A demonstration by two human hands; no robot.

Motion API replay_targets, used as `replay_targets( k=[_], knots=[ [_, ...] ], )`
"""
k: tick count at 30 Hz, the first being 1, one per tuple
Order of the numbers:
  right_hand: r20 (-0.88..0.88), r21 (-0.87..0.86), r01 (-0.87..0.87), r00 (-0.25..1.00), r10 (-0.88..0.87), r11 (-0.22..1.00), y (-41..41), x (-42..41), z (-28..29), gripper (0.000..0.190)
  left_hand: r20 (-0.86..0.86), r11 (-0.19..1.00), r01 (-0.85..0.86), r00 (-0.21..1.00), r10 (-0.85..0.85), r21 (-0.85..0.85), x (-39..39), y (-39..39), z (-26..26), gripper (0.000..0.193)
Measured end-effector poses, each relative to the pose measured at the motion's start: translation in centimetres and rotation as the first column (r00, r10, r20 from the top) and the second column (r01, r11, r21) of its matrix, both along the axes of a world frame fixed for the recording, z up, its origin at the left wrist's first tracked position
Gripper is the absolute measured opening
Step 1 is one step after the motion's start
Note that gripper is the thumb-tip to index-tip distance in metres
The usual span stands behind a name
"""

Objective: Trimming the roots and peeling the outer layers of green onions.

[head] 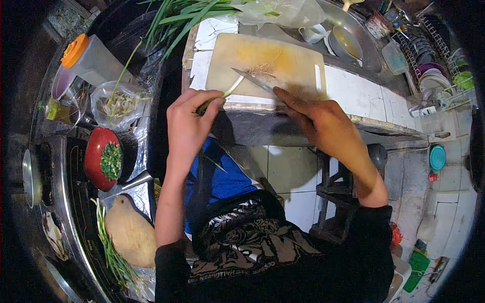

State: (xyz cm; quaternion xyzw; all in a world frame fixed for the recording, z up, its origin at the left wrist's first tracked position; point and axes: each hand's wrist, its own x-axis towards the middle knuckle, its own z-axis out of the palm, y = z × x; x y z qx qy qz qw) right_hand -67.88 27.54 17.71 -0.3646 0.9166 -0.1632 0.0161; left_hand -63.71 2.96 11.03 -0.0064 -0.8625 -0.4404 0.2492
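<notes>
Between the thumb and fingers of my left hand (197,110) is a green onion (234,86), its white end pointing up and right over the cutting board (227,49). My right hand (322,121) grips a kitchen knife (255,80), the handle hidden in my fingers. The blade lies slantwise across the board, its tip just above the onion's white end; whether they touch I cannot tell. Right behind the blade sits a small heap of brownish root trimmings (265,71). The pale plastic board has a yellow stain and a slot at its right side.
Long green leaves (178,22) and a clear plastic bag (280,13) lie behind the board. At left stand a bag of scraps (119,104), a red pan (99,151) with chopped greens (111,161), a wooden board (129,231) and more green onions (110,250). A dish rack (435,53) is at right.
</notes>
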Motion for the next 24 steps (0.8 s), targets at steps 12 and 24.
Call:
replay_targets(
  k=[12,24],
  knots=[
    [0.021,0.017,0.026,0.999,-0.027,1.000,-0.5,0.3,-0.1,0.048,-0.217,0.918,-0.161,0.972,0.085,-0.361,-3.1,3.1,-0.1,0.011],
    [0.074,-0.111,0.024,0.997,-0.016,0.994,-0.4,0.5,-0.5,0.048,-0.251,0.975,-0.143,0.963,0.097,-0.170,-3.3,3.4,-1.1,0.007]
  ],
)
